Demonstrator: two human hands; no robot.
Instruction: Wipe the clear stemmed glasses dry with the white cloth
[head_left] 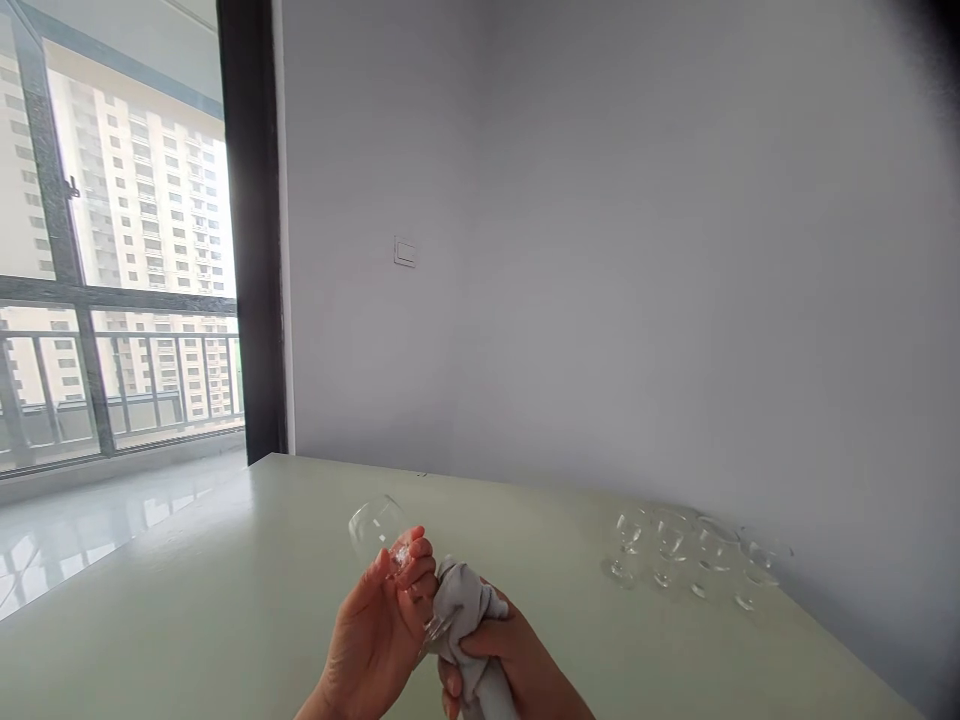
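A clear stemmed glass (pixel 377 526) is tilted above the table, its bowl pointing up and to the left. My left hand (pixel 384 620) has its fingers closed round the stem just below the bowl. A grey cloth (pixel 461 605) is bunched in my right hand (pixel 501 650), whose thumb and fingers press it together. The cloth lies against the foot end of the glass, beside my left fingers, and partly covers that end.
Several clear stemmed glasses (pixel 671 545) stand in a row at the right of the pale green table (pixel 247 580), near the wall. A large window (pixel 135 250) is at the left, and a switch (pixel 405 252) is on the wall.
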